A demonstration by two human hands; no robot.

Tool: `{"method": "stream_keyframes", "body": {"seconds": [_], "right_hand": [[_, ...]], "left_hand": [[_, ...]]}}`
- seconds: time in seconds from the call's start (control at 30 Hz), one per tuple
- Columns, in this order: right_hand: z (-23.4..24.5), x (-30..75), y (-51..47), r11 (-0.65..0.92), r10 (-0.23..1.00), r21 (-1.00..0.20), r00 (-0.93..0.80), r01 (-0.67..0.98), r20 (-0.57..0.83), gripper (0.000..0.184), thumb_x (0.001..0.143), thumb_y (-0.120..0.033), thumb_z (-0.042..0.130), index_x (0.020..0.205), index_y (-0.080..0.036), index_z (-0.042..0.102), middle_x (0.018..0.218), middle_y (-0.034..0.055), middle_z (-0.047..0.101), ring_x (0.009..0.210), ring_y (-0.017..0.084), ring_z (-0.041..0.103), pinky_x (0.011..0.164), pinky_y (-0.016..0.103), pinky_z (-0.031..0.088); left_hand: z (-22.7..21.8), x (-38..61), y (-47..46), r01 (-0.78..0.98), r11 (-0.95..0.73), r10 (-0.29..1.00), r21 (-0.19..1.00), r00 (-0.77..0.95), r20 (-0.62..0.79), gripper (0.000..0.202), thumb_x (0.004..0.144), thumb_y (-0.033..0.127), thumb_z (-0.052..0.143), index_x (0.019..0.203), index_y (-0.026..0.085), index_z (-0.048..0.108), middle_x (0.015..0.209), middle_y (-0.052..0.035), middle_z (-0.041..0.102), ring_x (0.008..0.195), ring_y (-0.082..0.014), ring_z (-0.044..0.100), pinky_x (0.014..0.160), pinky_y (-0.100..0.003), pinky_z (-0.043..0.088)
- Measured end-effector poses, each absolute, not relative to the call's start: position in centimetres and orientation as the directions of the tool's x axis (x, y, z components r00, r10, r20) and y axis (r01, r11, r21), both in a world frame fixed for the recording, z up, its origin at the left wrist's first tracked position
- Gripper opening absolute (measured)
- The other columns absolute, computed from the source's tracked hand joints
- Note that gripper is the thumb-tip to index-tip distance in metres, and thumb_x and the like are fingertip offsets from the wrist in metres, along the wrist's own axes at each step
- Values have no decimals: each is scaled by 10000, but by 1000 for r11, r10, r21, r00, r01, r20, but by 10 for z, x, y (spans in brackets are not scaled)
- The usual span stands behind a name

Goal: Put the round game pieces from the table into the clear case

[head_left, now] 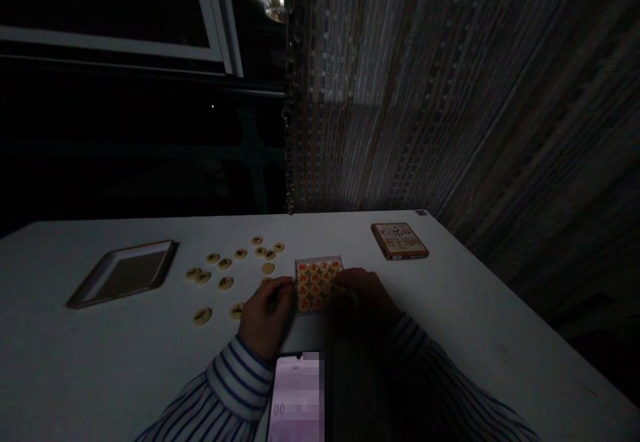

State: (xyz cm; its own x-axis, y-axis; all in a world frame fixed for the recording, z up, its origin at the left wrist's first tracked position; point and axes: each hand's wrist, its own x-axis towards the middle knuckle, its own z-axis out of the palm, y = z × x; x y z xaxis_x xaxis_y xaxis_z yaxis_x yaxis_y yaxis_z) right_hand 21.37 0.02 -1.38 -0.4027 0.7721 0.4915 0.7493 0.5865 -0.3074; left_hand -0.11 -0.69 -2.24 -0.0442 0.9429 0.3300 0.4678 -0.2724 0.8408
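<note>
A small open box (319, 259) with pale walls stands on the table, filled with rows of round Chinese chess pieces (315, 278) marked in red. At its left wall is my left hand (265, 315), thumb and forefinger pinched together on the edge. My right hand (369, 292) reaches over the box's right side, its fingers closed and bent down at the right-hand pieces; what lies under the fingertips is hidden. Several loose pieces with dark markings (225, 283) are scattered left of the box, some partly behind my left hand. One piece (269, 269) shows a plain face.
On the white table (450, 362), a shallow tray-like lid (165, 255) lies at the left. A flat printed box (400, 241) is at the back right. A lit phone (296, 395) lies between my forearms. Behind the table hangs a string curtain (380, 95); the room is dim.
</note>
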Motion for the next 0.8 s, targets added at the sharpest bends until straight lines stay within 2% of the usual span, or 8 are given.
{"method": "stream_keyframes", "body": {"seconds": [0.17, 0.43, 0.8], "right_hand": [[-26, 214, 4, 607, 732, -278, -388, 745, 560, 233, 645, -293, 601, 859, -200, 616, 928, 72, 630, 823, 182, 560, 698, 308, 443], [-32, 212, 4, 549, 779, -260, -374, 795, 503, 225, 651, -317, 615, 858, -230, 631, 1004, 67, 598, 849, 186, 553, 720, 321, 437], [-33, 211, 2, 558, 758, -243, -368, 793, 538, 266, 647, -335, 611, 886, -220, 610, 1009, 80, 589, 857, 195, 546, 696, 316, 435]], "left_hand": [[-25, 0, -6, 465, -257, 952, 847, -30, 306, 264, 748, 351, 490, 901, 164, 596, 870, -56, 639, 814, -168, 597, 757, -308, 475], [-31, -1, -4, 483, -254, 957, 838, 1, 290, 266, 749, 346, 485, 909, 163, 592, 875, -60, 636, 819, -172, 592, 769, -319, 466], [-28, 1, -6, 496, -232, 963, 837, -2, 268, 266, 744, 343, 489, 902, 158, 597, 866, -62, 640, 798, -169, 595, 744, -313, 472]]}}
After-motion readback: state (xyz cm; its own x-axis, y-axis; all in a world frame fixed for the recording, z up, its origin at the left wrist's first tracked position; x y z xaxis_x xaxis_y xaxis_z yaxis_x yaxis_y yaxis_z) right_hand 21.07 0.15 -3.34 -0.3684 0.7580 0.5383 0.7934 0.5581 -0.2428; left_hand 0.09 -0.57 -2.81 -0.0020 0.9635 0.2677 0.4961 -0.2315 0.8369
